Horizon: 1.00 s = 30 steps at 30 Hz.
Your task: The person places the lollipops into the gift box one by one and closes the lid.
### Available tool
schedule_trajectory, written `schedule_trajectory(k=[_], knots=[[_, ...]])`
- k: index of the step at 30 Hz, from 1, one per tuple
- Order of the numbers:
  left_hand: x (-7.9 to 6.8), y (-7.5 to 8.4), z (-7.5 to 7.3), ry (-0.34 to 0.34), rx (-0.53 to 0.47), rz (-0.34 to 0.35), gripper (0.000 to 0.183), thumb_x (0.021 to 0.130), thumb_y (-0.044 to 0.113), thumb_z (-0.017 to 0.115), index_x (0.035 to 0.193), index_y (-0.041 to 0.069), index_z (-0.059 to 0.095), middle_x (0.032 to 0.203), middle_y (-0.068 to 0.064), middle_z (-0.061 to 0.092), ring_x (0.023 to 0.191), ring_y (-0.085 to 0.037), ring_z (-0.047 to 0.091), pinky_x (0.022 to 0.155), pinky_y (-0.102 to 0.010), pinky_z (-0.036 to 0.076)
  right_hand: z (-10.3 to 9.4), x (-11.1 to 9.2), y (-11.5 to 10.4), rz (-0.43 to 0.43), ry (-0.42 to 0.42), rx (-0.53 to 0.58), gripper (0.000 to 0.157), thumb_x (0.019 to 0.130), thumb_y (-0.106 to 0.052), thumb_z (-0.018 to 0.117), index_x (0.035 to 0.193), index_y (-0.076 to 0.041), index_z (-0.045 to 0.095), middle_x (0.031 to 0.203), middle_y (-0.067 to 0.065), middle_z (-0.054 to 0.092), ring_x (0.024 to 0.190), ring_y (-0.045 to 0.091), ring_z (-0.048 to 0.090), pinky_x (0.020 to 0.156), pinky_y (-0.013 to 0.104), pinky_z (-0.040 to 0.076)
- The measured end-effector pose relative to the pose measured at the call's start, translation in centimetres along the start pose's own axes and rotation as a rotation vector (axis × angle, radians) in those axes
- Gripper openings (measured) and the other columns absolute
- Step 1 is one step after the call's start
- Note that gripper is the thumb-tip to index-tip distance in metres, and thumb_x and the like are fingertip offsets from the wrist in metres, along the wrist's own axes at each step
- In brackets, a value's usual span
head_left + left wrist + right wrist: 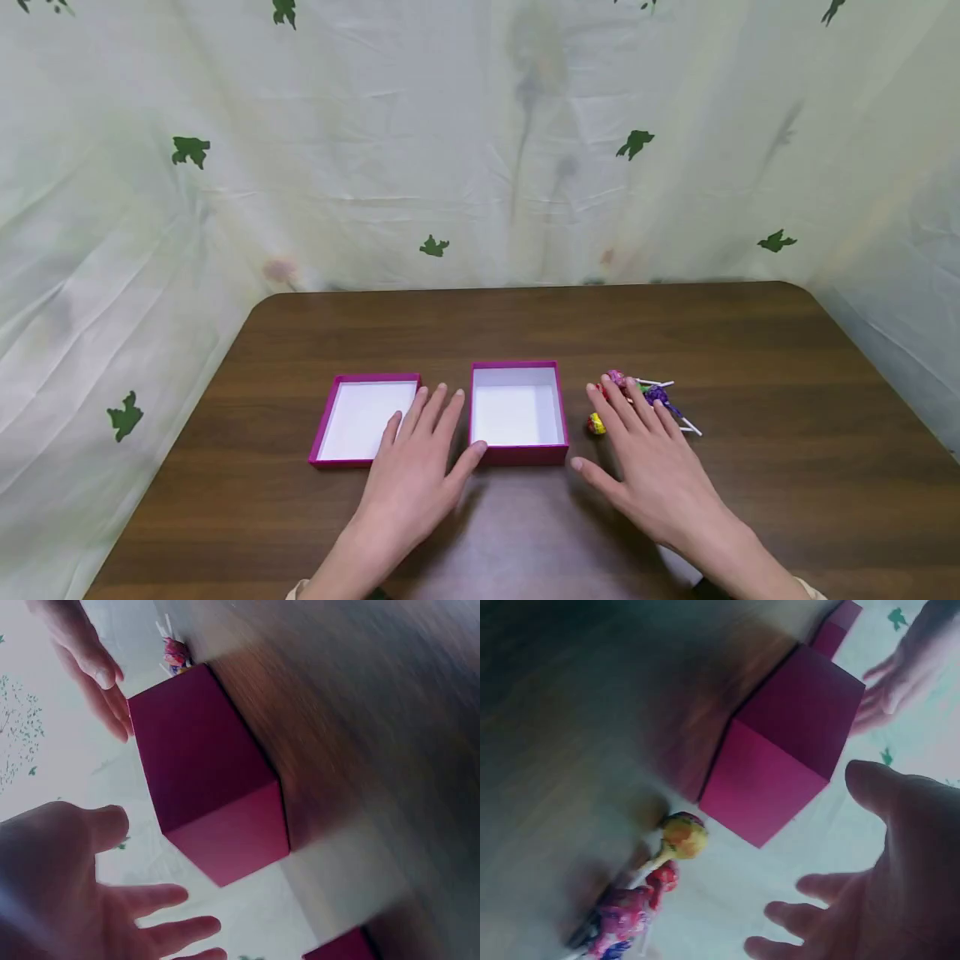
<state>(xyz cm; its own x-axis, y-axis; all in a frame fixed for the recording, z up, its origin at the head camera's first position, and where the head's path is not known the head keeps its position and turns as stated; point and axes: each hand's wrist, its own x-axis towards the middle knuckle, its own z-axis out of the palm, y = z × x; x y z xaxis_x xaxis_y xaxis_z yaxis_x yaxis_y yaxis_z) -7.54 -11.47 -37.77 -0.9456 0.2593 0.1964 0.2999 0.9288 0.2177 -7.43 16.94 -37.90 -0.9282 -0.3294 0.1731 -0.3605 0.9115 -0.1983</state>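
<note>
A magenta box (519,408) with a white inside stands open-topped on the table between my hands. To its left lies a shallower magenta lid (367,421), white side up. My left hand (417,468), fingers spread, hovers in front of the gap between lid and box and holds nothing. On the right, my right hand (651,467) is spread over part of a small pile of wrapped lollipops (657,395), hiding some of them. In the right wrist view a yellow lollipop (684,835) lies near the box's corner, with red and pink ones beside it; that hand holds nothing.
The brown wooden table (480,333) has rounded far corners. Behind it and along both sides hangs a pale curtain (450,150) with green leaf prints. A small white thing (678,567) is partly hidden beneath the right forearm.
</note>
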Motion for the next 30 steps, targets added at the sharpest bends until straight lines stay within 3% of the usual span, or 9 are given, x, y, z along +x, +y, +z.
schedule_trajectory(k=[4, 8, 14, 19, 24, 30], knots=[[0.5, 0.5, 0.1, 0.026, -0.242, -0.071, 0.061, 0.096, 0.044, 0.060, 0.145, 0.011, 0.048, 0.149, -0.012, 0.044, 0.138, -0.031, 0.039, 0.107, -0.054, 0.033, -0.1, -0.2, 0.5, -0.013, 0.031, 0.019, 0.084, 0.091, -0.057, 0.060, 0.157, -0.016, 0.026, 0.163, 0.002, 0.017, 0.148, 0.026, 0.014, 0.112, 0.055, 0.022], [1.0, 0.5, 0.3, 0.027, -0.492, -0.148, 0.055, 0.093, 0.033, 0.068, 0.142, 0.015, 0.052, 0.144, -0.006, 0.050, 0.130, -0.027, 0.049, 0.102, -0.051, 0.042, -0.3, -0.3, 1.2, -0.034, 0.090, 0.063, 0.076, 0.090, -0.045, 0.066, 0.153, -0.015, 0.036, 0.156, 0.003, 0.034, 0.141, 0.029, 0.032, 0.108, 0.055, 0.030], [1.6, 0.1, 0.7, -0.018, -0.730, -0.169, 0.050, 0.092, 0.017, 0.070, 0.139, 0.016, 0.054, 0.142, -0.002, 0.050, 0.119, -0.025, 0.056, 0.085, -0.035, 0.055, -0.6, -0.3, 2.5, -0.077, 0.159, 0.178, 0.065, 0.086, -0.025, 0.070, 0.146, -0.019, 0.046, 0.144, -0.001, 0.049, 0.131, 0.022, 0.044, 0.099, 0.050, 0.042], [1.9, -0.3, 1.2, -0.075, -0.848, -0.144, 0.051, 0.093, 0.011, 0.067, 0.141, 0.011, 0.052, 0.149, -0.007, 0.043, 0.121, -0.030, 0.054, 0.086, -0.033, 0.054, -0.4, 0.3, 3.8, -0.148, 0.211, 0.247, 0.058, 0.083, -0.016, 0.073, 0.138, -0.018, 0.054, 0.139, -0.001, 0.052, 0.126, 0.018, 0.047, 0.098, 0.034, 0.042], [2.0, -0.5, 1.3, -0.105, -0.870, -0.190, 0.051, 0.093, 0.013, 0.066, 0.142, 0.017, 0.052, 0.148, -0.001, 0.045, 0.122, -0.030, 0.054, 0.090, -0.041, 0.052, -0.1, 0.9, 4.9, -0.211, 0.213, 0.301, 0.052, 0.082, -0.012, 0.075, 0.131, -0.017, 0.060, 0.134, -0.001, 0.055, 0.120, 0.015, 0.050, 0.093, 0.021, 0.041], [2.1, -0.7, 1.1, -0.146, -0.879, -0.236, 0.052, 0.093, 0.016, 0.067, 0.142, 0.021, 0.051, 0.147, 0.001, 0.046, 0.122, -0.028, 0.054, 0.090, -0.045, 0.050, 0.1, 1.6, 6.0, -0.265, 0.156, 0.345, 0.045, 0.080, -0.007, 0.080, 0.122, -0.013, 0.065, 0.125, -0.004, 0.059, 0.114, 0.014, 0.054, 0.088, 0.018, 0.045]])
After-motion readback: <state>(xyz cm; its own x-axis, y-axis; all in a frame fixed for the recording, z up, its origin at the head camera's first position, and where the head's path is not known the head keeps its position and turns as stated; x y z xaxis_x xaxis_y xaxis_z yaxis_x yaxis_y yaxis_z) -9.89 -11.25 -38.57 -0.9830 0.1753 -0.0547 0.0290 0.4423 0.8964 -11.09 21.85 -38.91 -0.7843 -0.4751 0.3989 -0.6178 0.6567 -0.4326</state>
